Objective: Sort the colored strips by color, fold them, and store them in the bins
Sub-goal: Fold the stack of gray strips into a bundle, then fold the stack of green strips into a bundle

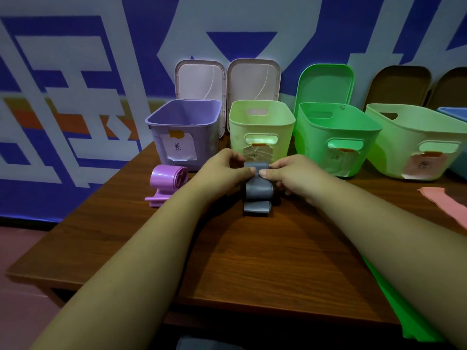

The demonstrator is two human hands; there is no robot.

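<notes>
**A:** How are the fingers (249, 170) set?

**B:** They are closed on a grey strip (257, 190). The two thumbs are pressed side by side on its upper fold. The other fingers of the left hand (222, 170) and the right hand (290, 176) are curled round its edges, so it is gripped from both sides.

**A:** What is seen nearest?

**B:** A green strip (415, 327) is seen at the near right edge of the wooden table (252, 261), partly hidden by the right forearm.

**A:** And where is the grey strip?

**B:** It is held in loose folds over the middle of the table, just in front of the pale green bin (261, 127). Its lower end is laid on the wood.

**A:** What is found beside it?

**B:** A purple strip (164, 181) is bunched on the table to the left, close to the left wrist. A pink strip (444, 200) is laid flat well off to the right.

**A:** And behind?

**B:** A row of bins is stood along the back of the table. A purple bin (184, 127) is placed at the left, then the pale green bin, a bright green bin (336, 137) and a second pale bin (414, 142). The corner of a blue bin (454, 112) is cut off at the frame's edge. A paper label (179, 147) is taped to the front of each of the first four; the writing cannot be read.

**A:** And farthest back?

**B:** Lids are propped upright behind the bins: two pink lids (199, 79), a green lid (326, 82) and brown lids (399, 84). All are leaned against a blue and white wall (75, 72).
</notes>
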